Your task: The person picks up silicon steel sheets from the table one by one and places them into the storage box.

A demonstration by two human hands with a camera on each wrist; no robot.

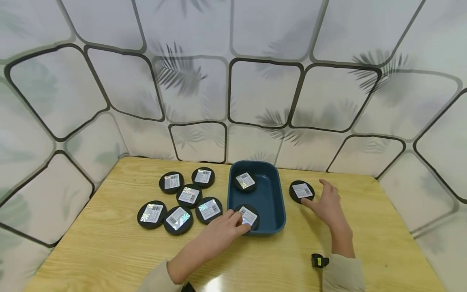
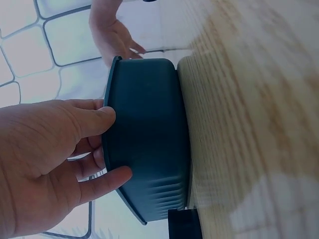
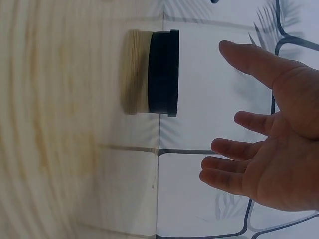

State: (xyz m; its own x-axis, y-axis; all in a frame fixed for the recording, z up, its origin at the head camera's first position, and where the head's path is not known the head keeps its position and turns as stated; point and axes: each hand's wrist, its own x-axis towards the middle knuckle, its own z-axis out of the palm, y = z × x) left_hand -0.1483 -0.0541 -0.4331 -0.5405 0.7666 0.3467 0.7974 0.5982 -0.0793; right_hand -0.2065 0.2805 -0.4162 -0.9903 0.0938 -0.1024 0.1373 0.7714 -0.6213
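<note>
In the head view, my left hand (image 1: 224, 231) is over the front left of a blue bin (image 1: 268, 194), near a flat round black container (image 1: 254, 225) with a white label inside it. The left wrist view shows the thumb and little finger outside the bin wall (image 2: 144, 119), the other fingers partly hidden behind its rim. A second black container (image 1: 238, 172) lies at the bin's back left. My right hand (image 3: 274, 154) has its fingers and thumb spread, apart from a black container (image 3: 162, 72) standing on the table to the bin's right.
Several more labelled black containers (image 1: 171, 182) lie loosely grouped on the wooden table (image 1: 109, 211) left of the bin. A patterned fabric wall (image 1: 197, 97) rises behind the table and at both sides.
</note>
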